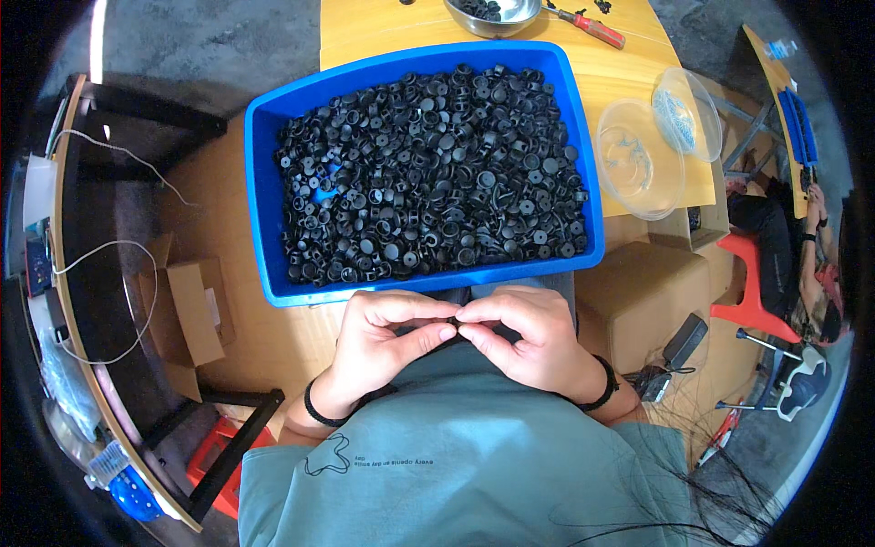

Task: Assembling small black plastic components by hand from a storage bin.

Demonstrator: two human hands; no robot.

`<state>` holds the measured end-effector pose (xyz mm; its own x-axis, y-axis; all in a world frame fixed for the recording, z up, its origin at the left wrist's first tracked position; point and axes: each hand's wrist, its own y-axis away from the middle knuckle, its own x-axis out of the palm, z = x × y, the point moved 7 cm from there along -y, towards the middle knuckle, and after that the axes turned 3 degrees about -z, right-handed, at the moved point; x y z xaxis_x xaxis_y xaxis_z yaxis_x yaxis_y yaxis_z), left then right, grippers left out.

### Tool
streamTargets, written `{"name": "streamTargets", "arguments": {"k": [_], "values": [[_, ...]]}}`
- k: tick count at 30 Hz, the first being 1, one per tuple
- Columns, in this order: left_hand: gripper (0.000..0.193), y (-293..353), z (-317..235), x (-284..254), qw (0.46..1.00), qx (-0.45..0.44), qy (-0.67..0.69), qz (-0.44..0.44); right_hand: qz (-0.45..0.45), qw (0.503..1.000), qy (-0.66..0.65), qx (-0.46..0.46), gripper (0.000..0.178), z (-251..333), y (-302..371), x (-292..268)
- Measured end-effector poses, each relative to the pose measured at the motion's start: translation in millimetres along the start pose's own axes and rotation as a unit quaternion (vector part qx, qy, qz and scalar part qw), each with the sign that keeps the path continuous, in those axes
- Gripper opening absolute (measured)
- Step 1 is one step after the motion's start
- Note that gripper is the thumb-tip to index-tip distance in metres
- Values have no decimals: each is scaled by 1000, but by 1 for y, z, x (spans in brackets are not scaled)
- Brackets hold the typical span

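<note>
My left hand [387, 333] and my right hand [524, 333] meet in front of my body, just below the near wall of a blue plastic tub [428, 283]. Thumb and forefinger of each are pinched together on one small dark part [455, 323], mostly covered by the fingertips. Its exact kind cannot be made out. Filling the tub is a heap of small round black plastic parts [447, 173], some cap-like and some with a hole in the middle. A few bright blue bits show among them at the left.
On the wooden table [583, 68] are a metal bowl [497, 20] of black parts, a red-handled screwdriver [597, 30] and two clear round containers [629, 196] with thin pieces inside. Cardboard boxes [643, 287] stand at right; a red stool [755, 292] and another person [816, 228] are beyond.
</note>
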<state>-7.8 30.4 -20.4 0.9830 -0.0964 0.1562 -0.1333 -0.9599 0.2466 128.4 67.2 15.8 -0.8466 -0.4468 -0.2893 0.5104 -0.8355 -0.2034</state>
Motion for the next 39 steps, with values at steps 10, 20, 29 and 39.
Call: {"name": "streamTargets", "arguments": {"k": [10, 20, 29, 39], "values": [[29, 5, 8, -26, 981, 23, 177, -74, -24, 973, 230, 26, 21, -15, -40, -15], [24, 5, 2, -30, 979, 60, 178, -74, -21, 974, 221, 36, 11, -24, -36, 1], [22, -1, 7, -29, 978, 72, 182, -65, 30, 963, 263, 41, 9, -31, -41, 3], [20, -2, 9, -28, 978, 75, 187, -56, 16, 990, 134, -38, 14, -22, -34, -10]]}}
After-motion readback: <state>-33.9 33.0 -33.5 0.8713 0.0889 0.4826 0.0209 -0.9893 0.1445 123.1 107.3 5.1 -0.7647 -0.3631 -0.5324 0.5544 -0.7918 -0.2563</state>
